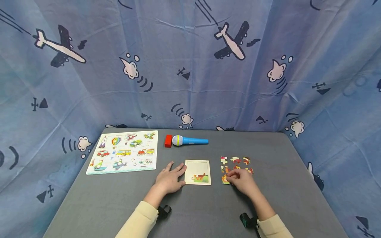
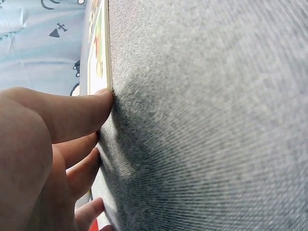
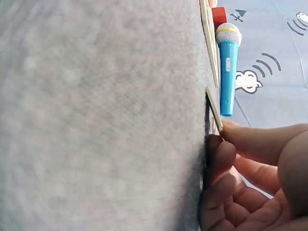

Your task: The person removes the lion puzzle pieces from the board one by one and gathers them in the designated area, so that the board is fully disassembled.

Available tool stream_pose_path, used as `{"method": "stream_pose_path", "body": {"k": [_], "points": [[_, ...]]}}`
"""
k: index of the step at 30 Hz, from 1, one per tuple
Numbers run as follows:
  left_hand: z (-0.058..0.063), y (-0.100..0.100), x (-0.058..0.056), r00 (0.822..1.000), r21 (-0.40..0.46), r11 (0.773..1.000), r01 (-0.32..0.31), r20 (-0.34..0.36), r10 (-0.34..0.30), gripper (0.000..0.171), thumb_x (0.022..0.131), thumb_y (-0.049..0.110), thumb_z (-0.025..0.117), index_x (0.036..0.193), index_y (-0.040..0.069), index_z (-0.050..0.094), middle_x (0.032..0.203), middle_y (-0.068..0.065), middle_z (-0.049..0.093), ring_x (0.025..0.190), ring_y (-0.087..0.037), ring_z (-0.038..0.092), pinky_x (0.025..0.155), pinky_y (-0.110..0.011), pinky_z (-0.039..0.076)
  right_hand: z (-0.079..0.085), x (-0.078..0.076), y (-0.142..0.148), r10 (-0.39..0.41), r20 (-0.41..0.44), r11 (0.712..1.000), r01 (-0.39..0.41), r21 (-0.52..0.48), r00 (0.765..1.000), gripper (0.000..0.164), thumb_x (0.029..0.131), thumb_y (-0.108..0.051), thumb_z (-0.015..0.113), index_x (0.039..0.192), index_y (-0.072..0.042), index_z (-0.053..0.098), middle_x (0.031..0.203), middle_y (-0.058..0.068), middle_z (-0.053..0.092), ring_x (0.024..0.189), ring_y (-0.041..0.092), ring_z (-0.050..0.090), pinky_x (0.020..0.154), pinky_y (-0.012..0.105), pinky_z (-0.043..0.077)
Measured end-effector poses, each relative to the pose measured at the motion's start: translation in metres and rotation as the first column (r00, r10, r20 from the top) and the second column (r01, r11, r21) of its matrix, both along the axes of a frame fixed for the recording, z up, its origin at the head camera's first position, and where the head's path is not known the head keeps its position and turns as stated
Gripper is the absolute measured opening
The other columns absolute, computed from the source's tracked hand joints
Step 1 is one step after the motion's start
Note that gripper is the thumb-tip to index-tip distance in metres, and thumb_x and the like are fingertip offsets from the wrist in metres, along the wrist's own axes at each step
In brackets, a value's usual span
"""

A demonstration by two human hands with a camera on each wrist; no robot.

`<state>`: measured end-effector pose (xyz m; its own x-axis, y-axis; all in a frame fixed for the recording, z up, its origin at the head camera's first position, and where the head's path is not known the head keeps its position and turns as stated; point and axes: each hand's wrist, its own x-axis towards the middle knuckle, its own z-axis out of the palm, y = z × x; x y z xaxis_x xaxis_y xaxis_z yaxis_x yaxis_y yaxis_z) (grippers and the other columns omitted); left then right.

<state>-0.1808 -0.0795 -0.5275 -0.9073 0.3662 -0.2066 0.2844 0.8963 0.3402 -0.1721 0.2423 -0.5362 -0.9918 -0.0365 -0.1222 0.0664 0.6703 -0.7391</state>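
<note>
A small square puzzle tray [image 1: 194, 167] lies in the middle of the table, with a few joined picture pieces [image 1: 201, 178] in its lower right part. My left hand [image 1: 168, 181] rests at the tray's left side, fingers spread, its thumb [image 2: 94, 113] against the tray edge in the left wrist view. To the right of the tray, my right hand [image 1: 244, 182] pinches a puzzle piece [image 3: 214, 109] between thumb and forefinger. That piece is tilted, one edge raised off the table. Several loose puzzle pieces [image 1: 236, 160] lie in rows around the right fingertips, some partly hidden by the hand.
A large picture board [image 1: 116, 153] with printed vehicles lies at the back left. Behind the tray, a blue toy microphone [image 1: 194, 141] lies with its head beside a red block [image 1: 168, 141]. A printed blue curtain [image 1: 184, 82] hangs behind the grey table [image 1: 279, 158].
</note>
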Motion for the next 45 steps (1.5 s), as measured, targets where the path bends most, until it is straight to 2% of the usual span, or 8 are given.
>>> {"method": "stream_pose_path", "body": {"k": [8,14,23,29,33,41,45], "points": [[0.000,0.000,0.000,1.000,-0.002,1.000,0.001,-0.004,-0.001,0.065,0.096,0.041,0.065,0.155,0.022,0.044,0.162,0.004,0.038,0.153,-0.039,0.022,0.118,-0.058,0.030,0.004,-0.002,0.001,-0.024,0.006,0.999,0.024,0.029,1.000,0.012,0.090,-0.016,0.076,0.096,-0.006,0.075,0.078,0.001,0.070,0.067,0.011,0.059,0.060,0.027,0.047],[-0.001,0.000,0.000,1.000,-0.006,1.000,0.003,-0.002,-0.003,0.065,0.096,0.041,0.065,0.155,0.023,0.044,0.162,0.005,0.038,0.153,-0.038,0.022,0.118,-0.057,0.030,0.013,-0.005,-0.001,0.010,-0.026,1.000,-0.010,-0.020,1.000,0.015,0.092,-0.016,0.074,0.100,-0.004,0.074,0.082,0.002,0.072,0.068,0.013,0.060,0.057,0.027,0.049],[-0.002,-0.002,0.000,1.000,-0.008,1.000,-0.001,0.005,0.001,0.066,0.096,0.042,0.065,0.155,0.025,0.043,0.163,0.006,0.037,0.154,-0.037,0.021,0.119,-0.057,0.030,0.026,-0.006,-0.016,0.074,-0.105,0.997,-0.075,0.000,0.992,0.014,0.091,-0.016,0.076,0.100,-0.005,0.075,0.082,0.002,0.068,0.069,0.012,0.056,0.058,0.025,0.047],[-0.002,-0.001,0.001,1.000,-0.005,1.000,-0.001,0.003,0.001,0.065,0.096,0.042,0.065,0.155,0.025,0.043,0.163,0.006,0.037,0.154,-0.038,0.021,0.119,-0.056,0.030,0.026,-0.008,-0.029,0.085,-0.088,0.995,-0.089,-0.038,0.992,0.013,0.091,-0.016,0.075,0.099,-0.006,0.075,0.082,0.002,0.069,0.068,0.011,0.057,0.057,0.025,0.047],[0.000,-0.001,0.001,1.000,-0.004,1.000,0.001,-0.003,-0.001,0.065,0.096,0.041,0.065,0.155,0.024,0.044,0.162,0.006,0.038,0.154,-0.037,0.022,0.119,-0.056,0.031,0.025,-0.009,-0.037,0.079,-0.075,0.996,-0.081,-0.029,0.994,0.013,0.090,-0.016,0.076,0.100,-0.007,0.075,0.081,0.000,0.069,0.067,0.011,0.056,0.058,0.025,0.047],[0.001,0.000,0.000,1.000,-0.003,1.000,0.001,0.000,-0.001,0.065,0.096,0.042,0.065,0.155,0.025,0.044,0.162,0.005,0.038,0.153,-0.037,0.022,0.118,-0.057,0.031,0.024,-0.011,-0.050,0.099,-0.031,0.992,-0.101,-0.072,0.995,0.015,0.091,-0.011,0.075,0.102,-0.002,0.074,0.080,0.002,0.069,0.062,0.013,0.057,0.053,0.026,0.047],[0.000,0.000,-0.001,1.000,-0.004,1.000,-0.001,0.001,0.001,0.065,0.096,0.042,0.065,0.155,0.024,0.044,0.162,0.005,0.038,0.154,-0.037,0.022,0.118,-0.057,0.030,0.024,-0.011,-0.058,0.096,-0.024,0.993,-0.097,-0.066,0.995,0.014,0.091,-0.013,0.076,0.102,-0.005,0.074,0.080,0.001,0.068,0.064,0.013,0.056,0.054,0.026,0.047]]}}
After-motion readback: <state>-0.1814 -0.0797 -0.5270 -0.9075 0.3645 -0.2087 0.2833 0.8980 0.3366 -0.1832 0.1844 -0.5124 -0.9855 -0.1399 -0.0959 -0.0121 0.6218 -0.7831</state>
